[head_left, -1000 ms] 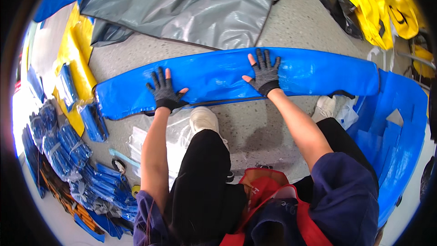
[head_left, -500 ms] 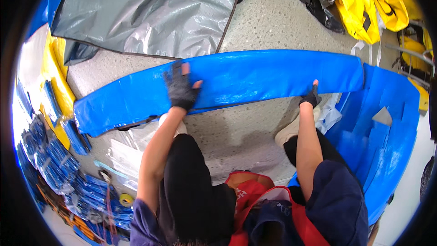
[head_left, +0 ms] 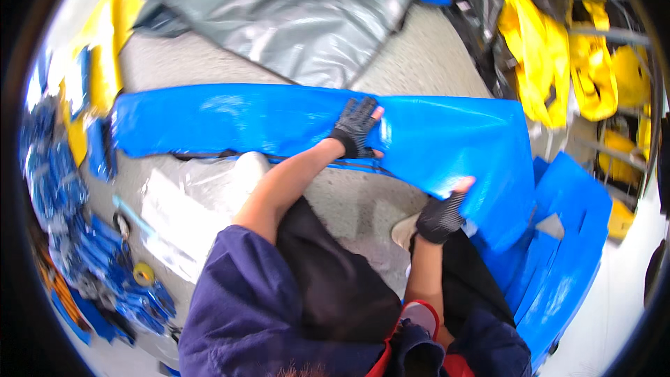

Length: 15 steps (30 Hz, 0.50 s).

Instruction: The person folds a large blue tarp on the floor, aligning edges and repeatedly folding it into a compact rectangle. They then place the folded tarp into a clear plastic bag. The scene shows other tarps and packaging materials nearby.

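A long, folded strip of shiny blue plastic sheet (head_left: 237, 120) lies across the floor in front of my legs. My left hand (head_left: 355, 130), in a dark fingerless glove, presses flat on its middle with the fingers spread. At the strip's near edge, farther right, my right hand (head_left: 441, 218) grips the sheet with its thumb on top; the other fingers are hidden by the glove and the sheet. The right end of the strip slants toward me, with creases running from the grip.
Beyond the strip spreads a grey sheet (head_left: 293, 21). More blue sheeting (head_left: 572, 223) lies at my right. Folded blue packs (head_left: 118, 272), a yellow tape roll (head_left: 144, 274) and clear plastic (head_left: 174, 216) are at my left. Yellow bags (head_left: 541, 49) hang by a metal rack (head_left: 607, 35).
My left hand has slid right along the strip. My right hand has come nearer to me and left, drawing the strip's right end with it. The view has turned.
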Tool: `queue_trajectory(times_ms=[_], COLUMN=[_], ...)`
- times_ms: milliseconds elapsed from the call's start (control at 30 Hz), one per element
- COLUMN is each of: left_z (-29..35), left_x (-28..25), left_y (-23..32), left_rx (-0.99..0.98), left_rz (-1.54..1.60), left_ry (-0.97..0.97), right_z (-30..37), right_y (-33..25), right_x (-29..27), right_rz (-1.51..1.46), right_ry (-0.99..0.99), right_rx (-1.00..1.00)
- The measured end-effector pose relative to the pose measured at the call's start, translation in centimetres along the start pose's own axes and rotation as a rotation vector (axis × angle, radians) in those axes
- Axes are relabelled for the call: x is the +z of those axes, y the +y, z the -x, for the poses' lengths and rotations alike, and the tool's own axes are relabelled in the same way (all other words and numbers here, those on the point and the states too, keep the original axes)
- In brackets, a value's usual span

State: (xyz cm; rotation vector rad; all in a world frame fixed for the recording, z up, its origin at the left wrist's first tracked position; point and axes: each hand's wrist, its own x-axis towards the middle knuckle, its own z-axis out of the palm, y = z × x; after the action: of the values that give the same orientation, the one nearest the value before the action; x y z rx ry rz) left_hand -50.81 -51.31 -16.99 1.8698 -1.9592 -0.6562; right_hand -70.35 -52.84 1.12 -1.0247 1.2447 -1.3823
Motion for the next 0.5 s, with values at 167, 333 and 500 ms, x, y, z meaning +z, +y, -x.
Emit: queue_trajectory(times_ms=[167, 333, 500], left_z=[5.6, 24.2, 37.4], left_x=[-4.8, -10.4, -9.3], left_y=[-4.6, -15.5, -25.6], left_rx=[-0.354, -0.462, -0.595], left_rz=[1.112, 2.121, 1.231], left_ry=[-0.103, 0.729, 1.005], right_z=[11.3, 18.1, 22.1], right_y=[3.2, 13.7, 17.3], right_x=[13.5, 22.7, 25.9], right_rz=[0.832, 1.38, 1.623], right_ry=[-0.967, -1.374, -1.539], right_rx=[-0.586, -0.866, -0.508])
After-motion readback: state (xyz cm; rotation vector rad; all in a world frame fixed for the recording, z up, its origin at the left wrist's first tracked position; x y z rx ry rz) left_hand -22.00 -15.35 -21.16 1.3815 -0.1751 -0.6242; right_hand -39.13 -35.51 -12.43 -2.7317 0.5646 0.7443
